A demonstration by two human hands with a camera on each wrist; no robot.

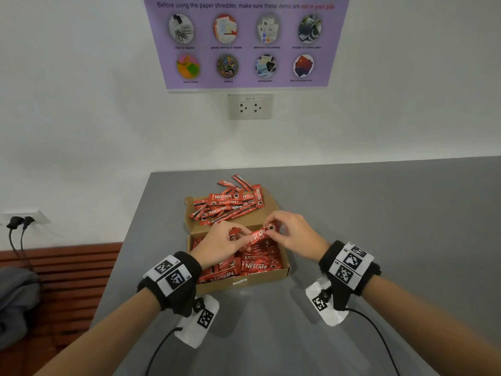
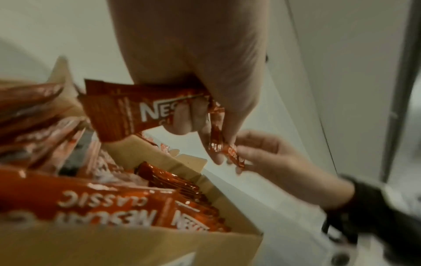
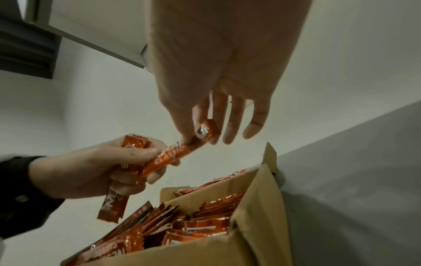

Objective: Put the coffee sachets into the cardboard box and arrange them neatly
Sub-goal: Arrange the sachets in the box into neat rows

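Note:
An open cardboard box [image 1: 267, 279] sits on the grey table, holding rows of red coffee sachets [image 1: 257, 265]. More loose sachets [image 1: 230, 204] lie heaped on its opened lid behind. Above the box my left hand [image 1: 230, 238] grips a small bundle of sachets [image 2: 127, 111]. My right hand [image 1: 273, 230] pinches the far end of one sachet [image 1: 259, 235] between thumb and forefinger; its other end lies against the left hand's fingers. The right wrist view shows that sachet [image 3: 168, 158] slanting from my right hand [image 3: 205, 133] to the left hand [image 3: 127, 162], above the box [image 3: 257, 207].
The table [image 1: 379, 226] runs far to the right; its left edge [image 1: 130, 240] drops to a wooden slatted bench [image 1: 67, 267]. The white wall stands just behind the lid, with a socket [image 1: 250, 107]. Black cables trail from both wrists toward me.

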